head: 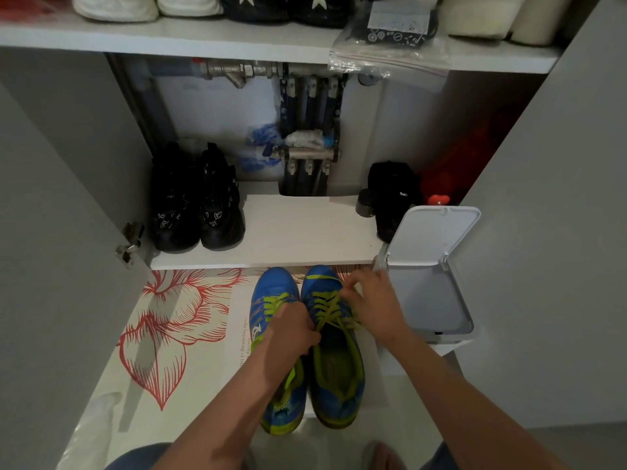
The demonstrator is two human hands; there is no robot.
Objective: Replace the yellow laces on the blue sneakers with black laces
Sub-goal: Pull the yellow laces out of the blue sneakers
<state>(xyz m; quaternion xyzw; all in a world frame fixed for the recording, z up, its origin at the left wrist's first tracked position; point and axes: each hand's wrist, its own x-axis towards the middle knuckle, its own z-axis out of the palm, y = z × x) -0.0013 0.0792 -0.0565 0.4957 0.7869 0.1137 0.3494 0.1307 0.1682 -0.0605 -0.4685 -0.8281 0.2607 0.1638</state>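
Two blue sneakers stand side by side on the floor, toes pointing away from me. The left sneaker (271, 290) and the right sneaker (336, 361) both carry yellow laces (325, 308). My left hand (288, 329) lies between the two shoes, its fingers curled round the inner edge of the right sneaker near the tongue. My right hand (371, 301) sits at the right side of the right sneaker and pinches a strand of its yellow lace near the upper eyelets. No black laces are in sight.
A small white bin (431, 300) with its lid up stands close to the right of the shoes. A floral sheet (169, 320) covers the floor on the left. The low shelf (288, 232) behind holds black shoes (196, 205) and a black pouch (393, 195); grey cabinet doors flank both sides.
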